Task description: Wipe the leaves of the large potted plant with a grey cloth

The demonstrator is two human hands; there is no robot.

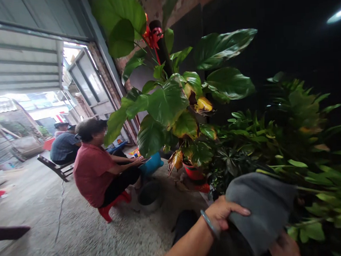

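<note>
A dark grey cloth (260, 209) hangs in front of me at the lower right, among green leaves. My left hand (225, 212), with a pale bangle on its wrist, grips the cloth's left edge. Its thumb lies on the near face and most of the fingers are behind the fabric. At the cloth's lower edge is my right hand (285, 245), blurred and cut off by the bottom of the view. The fabric appears pinched in it, though the fingers are partly hidden.
Leafy plants (309, 183) surround the cloth. A large-leaved plant (166, 102) stands in a red pot (193, 171). To the left, a person in a red shirt (92, 171) sits on a red stool (114, 204) beside a dark bucket (150, 194). Other people sit farther back.
</note>
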